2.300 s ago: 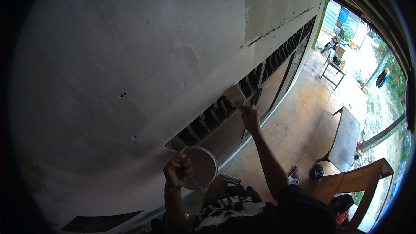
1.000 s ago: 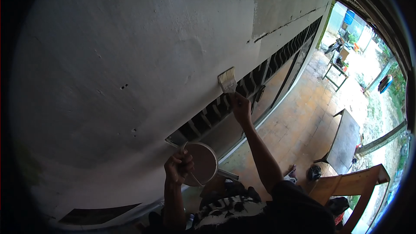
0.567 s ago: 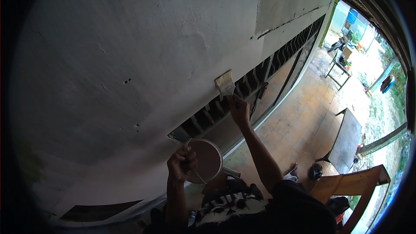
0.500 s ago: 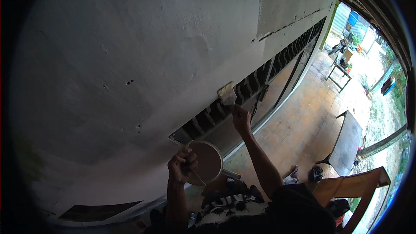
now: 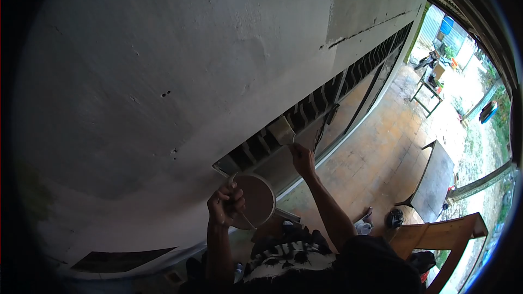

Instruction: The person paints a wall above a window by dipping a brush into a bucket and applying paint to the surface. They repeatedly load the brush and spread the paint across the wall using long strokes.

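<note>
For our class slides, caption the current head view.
The right hand holds a flat paintbrush near a dark grille; the left hand grips a bucket by its handle.

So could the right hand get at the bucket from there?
Probably yes: the right hand, holding the brush, is close to the bucket, and nothing visible stands between them. The left hand grips its handle, leaving much of the rim free.

"What's the wall [image 5: 190,65] like?"
"Pale grey, pitted and cracked, with wavy bars [image 5: 366,67] across dark openings."
"And the floor [image 5: 376,155]?"
"Worn orange-brown tiles, holding a low table [image 5: 434,179]; a brown wooden frame [image 5: 444,231] stands nearer."
"Where's the light?"
"Glaring outdoors at right; the wall sits in shade."
</note>
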Available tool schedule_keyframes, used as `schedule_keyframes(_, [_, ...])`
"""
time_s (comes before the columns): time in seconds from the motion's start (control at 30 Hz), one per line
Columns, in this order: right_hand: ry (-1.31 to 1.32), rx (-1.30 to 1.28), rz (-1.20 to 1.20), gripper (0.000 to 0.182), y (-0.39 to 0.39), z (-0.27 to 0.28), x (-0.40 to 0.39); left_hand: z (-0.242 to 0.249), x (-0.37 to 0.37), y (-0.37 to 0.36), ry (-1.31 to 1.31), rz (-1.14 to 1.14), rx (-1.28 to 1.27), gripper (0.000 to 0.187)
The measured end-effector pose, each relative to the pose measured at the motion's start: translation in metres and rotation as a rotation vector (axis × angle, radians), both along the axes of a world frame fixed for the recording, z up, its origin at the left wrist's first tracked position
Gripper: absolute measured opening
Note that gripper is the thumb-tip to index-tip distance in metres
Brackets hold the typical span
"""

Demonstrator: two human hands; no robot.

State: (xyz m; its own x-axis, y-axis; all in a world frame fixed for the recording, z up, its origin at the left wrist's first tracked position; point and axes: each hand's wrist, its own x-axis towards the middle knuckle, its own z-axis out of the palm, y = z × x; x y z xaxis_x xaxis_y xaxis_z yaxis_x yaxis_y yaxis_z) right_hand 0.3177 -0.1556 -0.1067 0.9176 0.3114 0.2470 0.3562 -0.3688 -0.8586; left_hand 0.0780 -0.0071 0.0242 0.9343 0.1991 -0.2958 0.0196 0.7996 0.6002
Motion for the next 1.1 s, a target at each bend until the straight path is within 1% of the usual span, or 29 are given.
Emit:
schedule_keyframes(0.03, [0.025, 0.042, -0.039, 0.023, -0.004, -0.001, -0.001, 0.002, 0.002, 0.001, 0.004, 0.015, 0.02, 0.03])
schedule_keyframes(0.07, [0.016, 0.046, -0.036, 0.023, -0.002, 0.024, 0.001, 0.004, 0.005, 0.001, -0.005, 0.017, 0.023, 0.03])
schedule_keyframes(0.13, [-0.024, 0.265, -0.076, 0.023, 0.001, 0.081, 0.005, 0.008, 0.003, -0.005, 0.023, 0.087, 0.065, 0.029])
schedule_keyframes(0.17, [-0.042, 0.307, -0.052, 0.023, 0.006, 0.111, 0.008, 0.006, 0.001, -0.006, 0.034, 0.086, 0.062, 0.029])
schedule_keyframes(0.2, [-0.064, 0.351, -0.031, 0.024, 0.013, 0.13, 0.015, 0.005, 0.001, -0.004, 0.022, 0.069, 0.067, 0.028])
schedule_keyframes(0.23, [-0.059, 0.35, -0.035, 0.024, 0.019, 0.133, 0.02, 0.004, 0.001, -0.003, 0.006, 0.052, 0.072, 0.028])
schedule_keyframes(0.3, [-0.044, 0.299, 0.09, 0.023, 0.028, 0.131, 0.026, 0.002, -0.001, -0.003, 0.021, 0.061, 0.075, 0.028])
schedule_keyframes(0.33, [-0.044, 0.3, 0.089, 0.023, 0.025, 0.116, 0.025, 0.003, -0.002, -0.004, 0.028, 0.074, 0.08, 0.028])
schedule_keyframes(0.4, [-0.077, 0.154, 0.077, 0.023, 0.015, 0.063, 0.017, 0.008, -0.004, -0.004, 0.012, 0.073, 0.063, 0.028])
schedule_keyframes(0.47, [0.052, -0.096, 0.112, 0.024, -0.008, 0.032, 0.006, 0.008, -0.005, -0.004, 0.002, 0.07, 0.041, 0.027])
schedule_keyframes(0.5, [0.05, -0.1, 0.111, 0.024, -0.017, 0.023, 0.004, 0.007, -0.006, -0.004, -0.001, 0.067, 0.039, 0.028])
schedule_keyframes(0.57, [0.049, -0.262, 0.149, 0.025, -0.028, 0.023, 0.001, 0.008, -0.004, -0.004, -0.009, 0.062, 0.034, 0.028])
schedule_keyframes(0.6, [0.047, -0.263, 0.147, 0.025, -0.028, 0.025, 0.007, 0.01, -0.003, -0.005, 0.0, 0.06, 0.049, 0.028])
schedule_keyframes(0.67, [0.011, -0.252, 0.109, 0.025, -0.022, 0.081, 0.014, 0.011, -0.002, -0.007, 0.016, 0.055, 0.063, 0.028])
schedule_keyframes(0.73, [-0.192, -0.219, 0.139, 0.024, -0.021, 0.157, 0.007, 0.009, -0.001, -0.006, 0.051, 0.066, 0.09, 0.029])
schedule_keyframes(0.8, [-0.135, -0.114, 0.205, 0.024, -0.023, 0.205, 0.009, 0.009, -0.002, -0.006, 0.05, 0.06, 0.088, 0.029])
schedule_keyframes(0.83, [-0.135, -0.109, 0.202, 0.024, -0.029, 0.231, 0.001, 0.009, -0.001, -0.005, 0.043, 0.059, 0.083, 0.03])
schedule_keyframes(0.87, [-0.092, 0.004, 0.188, 0.024, -0.036, 0.259, -0.008, 0.011, 0.001, -0.005, 0.039, 0.058, 0.086, 0.03])
schedule_keyframes(0.9, [-0.042, 0.115, 0.174, 0.025, -0.039, 0.272, -0.012, 0.011, 0.001, -0.005, 0.039, 0.056, 0.09, 0.03])
schedule_keyframes(0.93, [-0.04, 0.116, 0.173, 0.025, -0.039, 0.271, -0.01, 0.012, 0.001, -0.006, 0.039, 0.054, 0.095, 0.03])
schedule_keyframes(1.0, [-0.013, 0.336, 0.088, 0.025, -0.035, 0.265, -0.001, 0.012, 0.002, -0.008, 0.049, 0.058, 0.093, 0.03])
schedule_keyframes(1.03, [-0.014, 0.34, 0.087, 0.025, -0.031, 0.25, 0.008, 0.013, 0.002, -0.009, 0.061, 0.062, 0.09, 0.03])
schedule_keyframes(1.1, [-0.114, 0.311, 0.085, 0.024, -0.017, 0.19, 0.037, 0.011, 0.003, -0.008, 0.06, 0.054, 0.089, 0.03])
